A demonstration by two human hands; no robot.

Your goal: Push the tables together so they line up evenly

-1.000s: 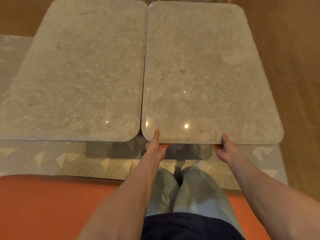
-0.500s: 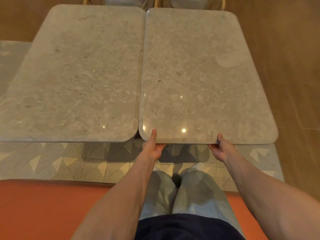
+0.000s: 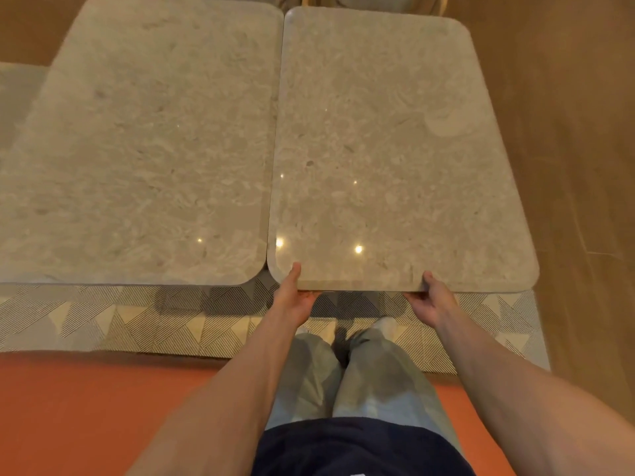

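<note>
Two grey marble-topped tables stand side by side in the head view. The left table (image 3: 144, 149) and the right table (image 3: 395, 149) meet along their long edges with only a thin seam. The right table's near edge lies slightly closer to me than the left table's. My left hand (image 3: 295, 298) grips the right table's near edge by its left corner, thumb on top, fingers underneath. My right hand (image 3: 431, 298) grips the same edge further right, thumb on top.
A patterned rug (image 3: 137, 321) lies under the tables. An orange seat (image 3: 103, 407) runs along the bottom, where I sit. Wooden floor (image 3: 567, 166) lies to the right. Chair backs (image 3: 378, 0) show beyond the far edges. Another tabletop (image 3: 13, 97) sits far left.
The gap between the two tables has narrowed to a thin seam, and the right table has shifted left. Both hands keep their hold on its near edge.
</note>
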